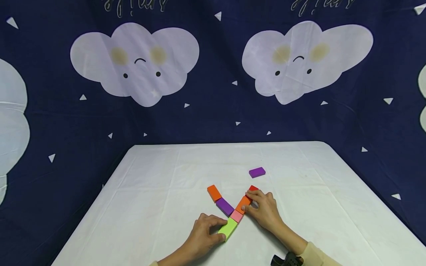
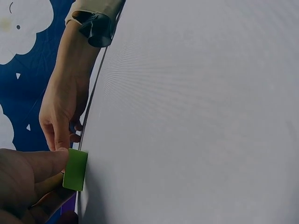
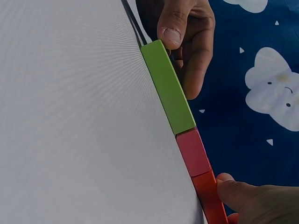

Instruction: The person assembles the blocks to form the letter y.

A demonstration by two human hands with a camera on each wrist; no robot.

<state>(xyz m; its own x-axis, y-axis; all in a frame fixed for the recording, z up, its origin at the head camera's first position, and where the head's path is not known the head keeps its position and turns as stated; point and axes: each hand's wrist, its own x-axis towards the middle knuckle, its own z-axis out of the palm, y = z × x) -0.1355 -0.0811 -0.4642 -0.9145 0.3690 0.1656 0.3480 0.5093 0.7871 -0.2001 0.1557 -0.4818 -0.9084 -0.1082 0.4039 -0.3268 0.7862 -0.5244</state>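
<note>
In the head view, blocks form a Y on the white table. A lime-green block (image 1: 228,229) is the stem; my left hand (image 1: 207,233) grips it, thumb at its near end and a finger along its left side. A pink block (image 1: 236,216) touches its far end. Beyond that, an orange block (image 1: 243,204) and a red block (image 1: 253,188) run up the right branch. My right hand (image 1: 265,210) holds the orange block, thumb at its side and fingertips by the red one, which they partly hide. The left branch has a purple block (image 1: 225,207) and another orange block (image 1: 214,193).
A separate purple block (image 1: 257,172) lies farther back on the white table (image 1: 146,199). Behind the table hangs a dark blue cloth (image 1: 213,122) with printed clouds. A black device (image 1: 287,259) is strapped at the right wrist, by the beige sleeve.
</note>
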